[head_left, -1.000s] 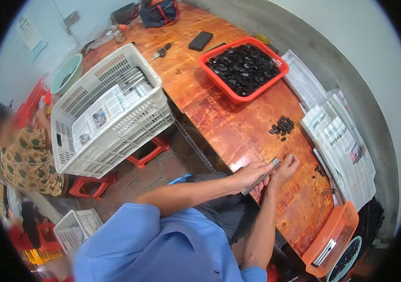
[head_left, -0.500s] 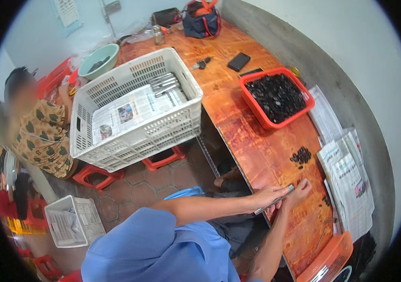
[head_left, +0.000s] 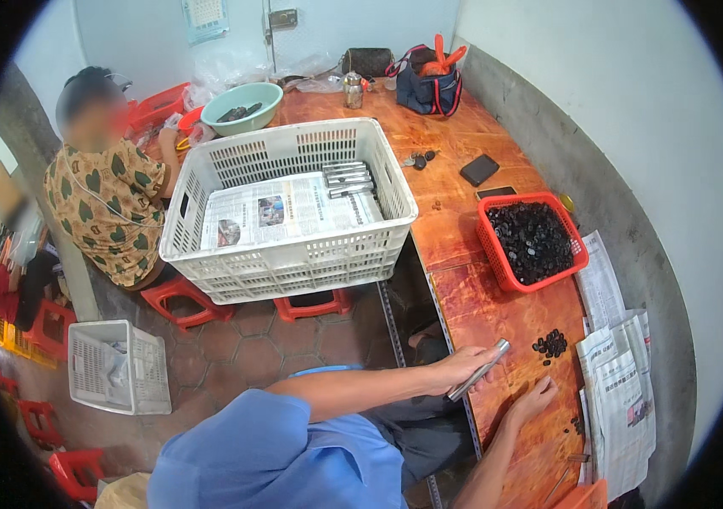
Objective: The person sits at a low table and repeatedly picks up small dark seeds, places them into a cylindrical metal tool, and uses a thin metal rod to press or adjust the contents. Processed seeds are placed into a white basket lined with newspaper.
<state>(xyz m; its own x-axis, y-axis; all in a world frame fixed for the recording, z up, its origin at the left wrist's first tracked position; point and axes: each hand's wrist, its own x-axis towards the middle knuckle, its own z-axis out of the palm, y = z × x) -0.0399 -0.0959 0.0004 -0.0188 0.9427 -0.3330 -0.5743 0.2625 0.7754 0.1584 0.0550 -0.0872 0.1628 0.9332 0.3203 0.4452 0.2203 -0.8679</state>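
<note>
My left hand (head_left: 461,368) grips a shiny metal tube (head_left: 478,371), slanting above the near edge of the orange-brown table. To its right, my right hand (head_left: 533,400) is close to the table top with fingers drawn together; anything between them is too small to make out. Just beyond it lies a small pile of black oval pieces (head_left: 550,344). Farther back, a red plastic basket (head_left: 497,254) holds many similar black pieces. At the left, a large white crate (head_left: 293,270) contains several metal tubes (head_left: 348,178) on a newspaper lining.
Folded newspapers (head_left: 620,390) lie along the wall side. A phone (head_left: 497,192), a dark wallet-like object (head_left: 479,170), keys (head_left: 418,159) and a blue bag (head_left: 427,85) are farther back. A green basin (head_left: 247,119) stands beside a seated person (head_left: 107,204). Red stools (head_left: 185,299) stand on the floor.
The view has shifted. My hands have moved apart; the right hand has come away from the tube, which stays in my left hand.
</note>
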